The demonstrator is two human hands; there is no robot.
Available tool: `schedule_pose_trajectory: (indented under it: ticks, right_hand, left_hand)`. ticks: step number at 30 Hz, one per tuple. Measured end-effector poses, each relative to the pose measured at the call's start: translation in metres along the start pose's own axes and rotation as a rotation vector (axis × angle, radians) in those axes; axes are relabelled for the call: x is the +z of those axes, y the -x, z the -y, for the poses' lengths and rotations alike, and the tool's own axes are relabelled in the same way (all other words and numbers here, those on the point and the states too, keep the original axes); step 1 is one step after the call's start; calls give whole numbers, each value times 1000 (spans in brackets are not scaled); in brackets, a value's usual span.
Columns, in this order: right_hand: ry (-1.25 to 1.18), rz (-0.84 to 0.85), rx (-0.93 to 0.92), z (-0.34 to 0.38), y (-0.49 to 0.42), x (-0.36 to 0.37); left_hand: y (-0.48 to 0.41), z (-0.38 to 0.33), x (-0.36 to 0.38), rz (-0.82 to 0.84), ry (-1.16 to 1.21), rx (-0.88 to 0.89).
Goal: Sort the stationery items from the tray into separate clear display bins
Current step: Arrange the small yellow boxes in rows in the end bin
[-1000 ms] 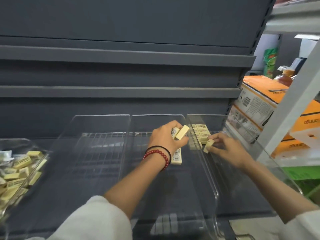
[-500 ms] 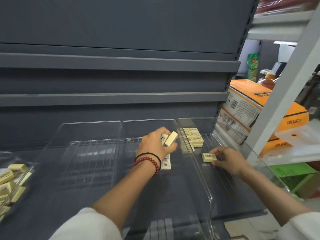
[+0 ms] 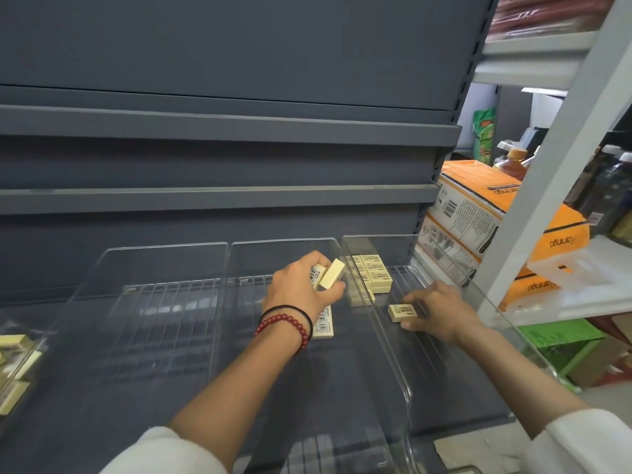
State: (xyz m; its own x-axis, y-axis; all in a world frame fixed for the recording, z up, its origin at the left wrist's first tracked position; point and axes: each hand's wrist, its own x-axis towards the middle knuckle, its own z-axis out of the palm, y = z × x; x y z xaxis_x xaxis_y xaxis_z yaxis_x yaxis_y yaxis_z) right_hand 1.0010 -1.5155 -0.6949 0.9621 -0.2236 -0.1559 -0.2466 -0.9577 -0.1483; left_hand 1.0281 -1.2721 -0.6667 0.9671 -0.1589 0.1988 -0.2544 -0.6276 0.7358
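A grey metal shelf [image 3: 219, 200] carries clear bins side by side, with the tray [image 3: 40, 343] of yellow erasers at the near left edge. In the middle bin [image 3: 284, 243] a lone eraser [image 3: 324, 326] lies flat beneath the left wrist. Just beyond, in the right bin [image 3: 386, 336], the right hand [image 3: 441, 313] pinches a boxed eraser [image 3: 403, 311] between thumb and fingertips, apparently resting it on the bin floor, label up. The left hand [image 3: 301, 289] hovers above the middle bin, gripping spare erasers [image 3: 331, 273]. Farther off, a back row [image 3: 374, 273] of erasers sits near the right bin's rear. To place well, slide the boxed eraser straight back until it butts that row, square, before letting go.
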Motion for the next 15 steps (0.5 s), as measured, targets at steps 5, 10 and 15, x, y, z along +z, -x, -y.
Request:
schedule_pose_trajectory:
  ticks: [5,10,15]
  right_hand:
    - [-205,-63,28,-3,-2,8]
    - [-276,-150,-24,28,-5,11]
    - [-254,-284,-21,55,-10,12]
  left_hand:
    - [-1,2,-1,4,-10,-3]
    - [-2,4,-2,-6,-2,1]
    - [-1,7,-2,-11,-3,-19]
